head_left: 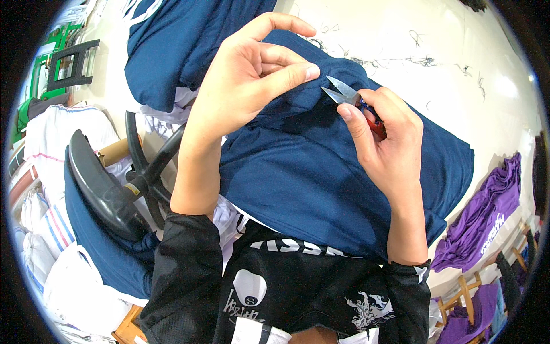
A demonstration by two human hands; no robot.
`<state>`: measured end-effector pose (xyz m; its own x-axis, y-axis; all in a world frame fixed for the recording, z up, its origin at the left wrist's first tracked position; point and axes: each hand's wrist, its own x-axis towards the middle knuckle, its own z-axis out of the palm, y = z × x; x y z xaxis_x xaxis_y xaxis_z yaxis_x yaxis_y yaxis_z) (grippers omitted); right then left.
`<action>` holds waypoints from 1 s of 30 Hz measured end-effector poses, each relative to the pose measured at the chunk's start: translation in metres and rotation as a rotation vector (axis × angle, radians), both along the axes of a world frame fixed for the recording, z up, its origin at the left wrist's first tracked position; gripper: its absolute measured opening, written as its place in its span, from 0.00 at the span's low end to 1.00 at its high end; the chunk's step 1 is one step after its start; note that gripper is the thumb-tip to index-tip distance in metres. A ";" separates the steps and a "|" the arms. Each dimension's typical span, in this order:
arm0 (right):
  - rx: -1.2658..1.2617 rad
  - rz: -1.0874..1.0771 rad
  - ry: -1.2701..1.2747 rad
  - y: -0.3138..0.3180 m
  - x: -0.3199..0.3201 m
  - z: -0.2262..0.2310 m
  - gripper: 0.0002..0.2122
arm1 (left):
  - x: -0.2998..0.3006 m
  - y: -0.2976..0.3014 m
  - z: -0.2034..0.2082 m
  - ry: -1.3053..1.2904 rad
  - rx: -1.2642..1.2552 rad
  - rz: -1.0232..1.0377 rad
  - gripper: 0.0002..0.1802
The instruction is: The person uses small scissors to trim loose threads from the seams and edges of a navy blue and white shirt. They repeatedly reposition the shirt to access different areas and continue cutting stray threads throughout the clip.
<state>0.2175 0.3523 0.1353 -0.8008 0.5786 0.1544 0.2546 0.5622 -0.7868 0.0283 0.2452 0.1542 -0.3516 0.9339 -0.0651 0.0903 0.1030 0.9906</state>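
One navy fleece-like garment [286, 183] is what I'm working on, spread below and between my two grips, its bunched part just under the fingertips. My right hand [392, 129] is closed around the red-and-blue handles of small snips [350, 96], blades parted and pointing left toward my other grip. My left hand [246, 74] is partly curled, index finger lifted, thumb near the bent fingers; whether it pinches cloth or a thread I cannot tell. Beyond the snips, loose dark threads [424, 60] lie on the white tabletop [458, 103], so I judge some trimming is done, though not on which piece. The blades are apart, so this cut looks unfinished; how many remain I can't tell. Farther out, another navy garment [166, 57] lies up and left of my left grip, and a purple garment [484, 212] lies down and right of my right.
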 end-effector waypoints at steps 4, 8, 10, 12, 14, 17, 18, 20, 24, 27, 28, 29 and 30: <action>0.051 -0.016 -0.002 0.000 0.000 0.001 0.14 | 0.001 0.002 0.001 -0.051 -0.031 -0.008 0.23; 0.154 -0.012 0.043 0.002 -0.002 -0.008 0.15 | 0.000 0.003 0.002 -0.152 -0.028 -0.011 0.23; 0.208 -0.011 0.069 0.003 -0.003 -0.014 0.15 | -0.001 0.003 -0.002 -0.184 -0.005 -0.023 0.22; 0.227 -0.018 0.100 0.004 -0.004 -0.017 0.15 | -0.004 0.002 -0.006 -0.212 0.010 -0.044 0.23; 0.243 -0.018 0.087 0.005 -0.003 -0.017 0.14 | -0.004 0.002 -0.002 -0.252 -0.026 -0.051 0.25; 0.228 0.001 0.095 0.005 -0.003 -0.015 0.14 | -0.003 0.003 -0.004 -0.289 -0.051 -0.037 0.25; 0.217 0.009 0.101 0.005 -0.004 -0.015 0.14 | -0.003 0.004 -0.005 -0.298 -0.054 -0.031 0.24; 0.237 0.007 0.092 0.006 -0.002 -0.019 0.14 | -0.004 0.004 -0.006 -0.241 -0.050 -0.070 0.18; 0.142 -0.020 0.078 0.003 -0.003 -0.013 0.14 | 0.001 0.006 0.001 -0.142 -0.062 -0.058 0.10; 0.134 0.007 0.072 0.004 -0.002 -0.013 0.13 | 0.000 0.007 -0.009 -0.078 -0.002 -0.034 0.08; 0.123 0.002 0.074 0.004 -0.002 -0.012 0.13 | 0.000 0.007 -0.007 -0.061 -0.019 -0.032 0.08; 0.111 -0.002 0.075 0.003 -0.003 -0.012 0.13 | 0.000 0.007 -0.002 -0.045 -0.036 -0.029 0.08; 0.099 -0.005 0.076 0.003 -0.003 -0.012 0.13 | 0.000 0.007 0.000 -0.029 -0.054 -0.026 0.08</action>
